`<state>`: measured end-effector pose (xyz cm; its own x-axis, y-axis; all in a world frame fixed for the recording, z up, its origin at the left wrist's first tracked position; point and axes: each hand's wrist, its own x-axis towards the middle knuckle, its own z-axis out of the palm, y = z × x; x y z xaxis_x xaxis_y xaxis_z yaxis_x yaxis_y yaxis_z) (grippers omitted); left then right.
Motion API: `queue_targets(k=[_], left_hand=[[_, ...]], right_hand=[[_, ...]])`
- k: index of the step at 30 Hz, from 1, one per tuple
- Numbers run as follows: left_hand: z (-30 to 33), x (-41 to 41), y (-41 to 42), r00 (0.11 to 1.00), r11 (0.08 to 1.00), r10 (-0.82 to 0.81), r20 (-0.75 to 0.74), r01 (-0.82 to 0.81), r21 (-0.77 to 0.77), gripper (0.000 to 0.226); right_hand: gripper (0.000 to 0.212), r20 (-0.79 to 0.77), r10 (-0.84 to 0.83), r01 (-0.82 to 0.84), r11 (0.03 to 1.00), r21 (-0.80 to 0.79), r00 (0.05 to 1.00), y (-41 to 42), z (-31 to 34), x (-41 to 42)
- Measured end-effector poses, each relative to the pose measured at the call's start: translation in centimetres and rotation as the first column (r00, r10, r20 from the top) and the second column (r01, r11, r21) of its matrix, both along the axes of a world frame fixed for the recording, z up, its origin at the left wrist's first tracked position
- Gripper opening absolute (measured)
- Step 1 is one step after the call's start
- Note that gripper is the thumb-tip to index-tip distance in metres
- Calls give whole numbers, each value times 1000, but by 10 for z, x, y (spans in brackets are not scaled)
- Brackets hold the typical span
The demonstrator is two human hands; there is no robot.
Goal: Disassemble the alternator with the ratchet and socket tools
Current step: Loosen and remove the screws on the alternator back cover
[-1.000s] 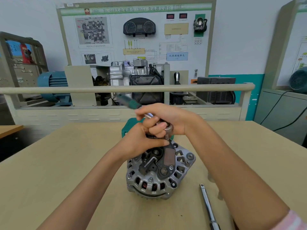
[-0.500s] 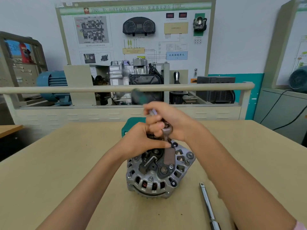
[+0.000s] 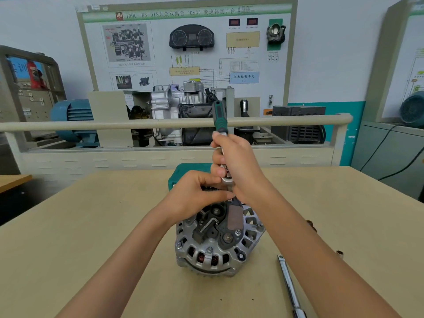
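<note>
A silver alternator with a black rear cover stands on the wooden table, its back facing me. My right hand grips the shaft of a ratchet with a green and black handle that points up and away. The ratchet's head sits at the alternator's far top edge, with the socket hidden by my fingers. My left hand is closed around the ratchet head and the alternator's top, steadying them.
A chrome extension bar lies on the table to the right of the alternator. A small socket and another small part lie beside my right forearm. A green tool case sits behind the alternator. A training bench with a rail stands beyond.
The ratchet handle has swung clockwise from pointing up-left to nearly straight up. My right hand turned with it. The left hand stayed on the alternator's top.
</note>
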<state>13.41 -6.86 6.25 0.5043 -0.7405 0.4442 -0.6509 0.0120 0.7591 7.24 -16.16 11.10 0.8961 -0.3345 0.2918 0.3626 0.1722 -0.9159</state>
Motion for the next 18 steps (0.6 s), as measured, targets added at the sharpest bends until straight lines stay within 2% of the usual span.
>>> queue_targets(k=[2,4,9,13,18], left_hand=[[0,0,-1,1000,1000,3,17,-4,8,16],[0,0,-1,999,1000,21,28,-22,10,16],[1,0,-1,998,999,20,56,-23,43,30],[0,0,0,1000,1000,-25,16,25,-3,26],[0,2,0,999,999,-32,-8,32,3,21]], right_hand=[[25,-15,-1,1,999,40,1000,-3,-1,2],[26,-1,-17,17,1000,9,1000,-4,-2,3],[26,-35,-28,27,999,-48,999,0,-8,5],[24,-14,-27,27,998,57,1000,-4,-3,2],[28,-31,32,-22,955,296,999,-16,5,-1]])
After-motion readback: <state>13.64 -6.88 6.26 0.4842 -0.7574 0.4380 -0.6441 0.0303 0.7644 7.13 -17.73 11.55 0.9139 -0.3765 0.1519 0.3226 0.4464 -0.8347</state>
